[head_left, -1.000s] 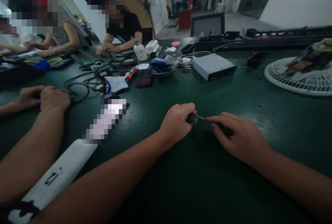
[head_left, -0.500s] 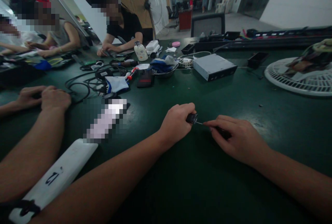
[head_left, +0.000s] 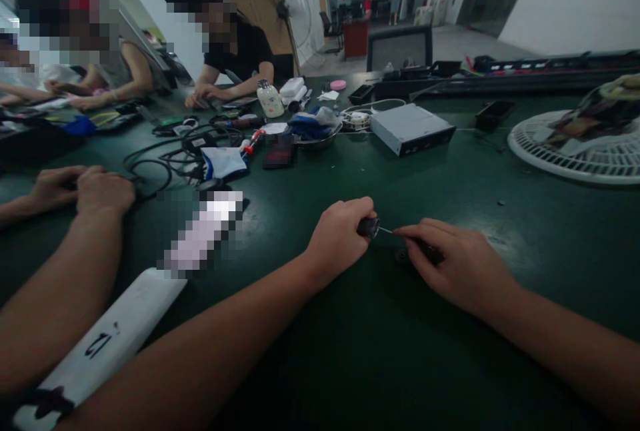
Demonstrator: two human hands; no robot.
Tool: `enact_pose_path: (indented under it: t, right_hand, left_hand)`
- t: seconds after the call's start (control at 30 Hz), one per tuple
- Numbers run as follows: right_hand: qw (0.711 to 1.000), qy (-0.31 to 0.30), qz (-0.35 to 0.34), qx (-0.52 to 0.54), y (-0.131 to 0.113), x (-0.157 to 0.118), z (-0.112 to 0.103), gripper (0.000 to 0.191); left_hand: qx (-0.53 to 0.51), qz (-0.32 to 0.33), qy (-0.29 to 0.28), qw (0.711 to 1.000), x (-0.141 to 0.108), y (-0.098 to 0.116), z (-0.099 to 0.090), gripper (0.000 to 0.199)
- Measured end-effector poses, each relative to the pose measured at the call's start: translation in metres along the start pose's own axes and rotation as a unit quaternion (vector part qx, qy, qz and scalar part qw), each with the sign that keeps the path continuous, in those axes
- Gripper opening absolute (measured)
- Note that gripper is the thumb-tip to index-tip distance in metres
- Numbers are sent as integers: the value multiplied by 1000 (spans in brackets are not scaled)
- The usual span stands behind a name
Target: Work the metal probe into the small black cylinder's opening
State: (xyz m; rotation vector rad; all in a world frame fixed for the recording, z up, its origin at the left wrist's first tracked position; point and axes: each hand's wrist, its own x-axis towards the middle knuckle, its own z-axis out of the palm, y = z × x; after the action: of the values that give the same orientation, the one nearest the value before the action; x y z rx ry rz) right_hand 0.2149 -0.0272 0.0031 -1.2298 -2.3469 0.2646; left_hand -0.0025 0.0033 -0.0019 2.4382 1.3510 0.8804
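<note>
Two bare hands work close together over a dark green counter (head_left: pixel 560 271), seen from across the room. Left hand (head_left: pixel 340 234): fingers closed in a firm pinch around a small dark cylindrical component (head_left: pixel 369 227), held just above the counter, with a thin metal lead (head_left: pixel 385 230) projecting toward the right hand (head_left: pixel 460 264). Right hand: fingers (head_left: pixel 415 234) curled around a dark object (head_left: pixel 431 254), their tips just beside the lead's end; shadow hides whether they grip it. The component is judged light and stiff-bodied, yet small and liable to slip; its body is the sound place to take hold, since the fine lead would likely bend easily. Compared with the frame a second earlier, both hands have barely shifted, the right fingertips sitting slightly lower. Nearby, a co-worker's hands (head_left: pixel 83 190) rest beside black cables (head_left: pixel 150 164), and a grey metal drive box (head_left: pixel 413 128) lies farther along the counter.
</note>
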Motion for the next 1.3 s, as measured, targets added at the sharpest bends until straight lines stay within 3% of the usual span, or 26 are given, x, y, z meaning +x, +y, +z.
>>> enact_pose_path:
  t: [0.2, 0.33, 0.47, 0.87, 1.03, 1.13, 1.3]
  right_hand:
    - [997, -29, 61, -28, -6, 1, -2, 21]
    - [996, -78, 35, -14, -8, 2, -2, 25]
    - [994, -100, 32, 6, -6, 3, -1, 16]
    - [993, -64, 84, 55, -3, 5, -2, 11]
    - [994, -55, 83, 52, -4, 4, -1, 17]
    - [995, -36, 66, 59, -3, 3, -1, 23]
    - [995, -13, -19, 101, 0, 2, -4, 24]
  left_hand:
    - [-38, -61, 56, 996, -1, -4, 1, 16]
    - [-39, -85, 89, 992, -1, -4, 2, 17]
    - [-36, -82, 98, 991, -1, -4, 2, 20]
    - [-64, -44, 134, 988, 2, 0, 0, 15]
    - [-82, -24, 142, 986, 3, -1, 1, 25]
    - [-91, -6, 137, 986, 3, -3, 3, 34]
    - [-91, 29, 125, 988, 4, -6, 3, 38]
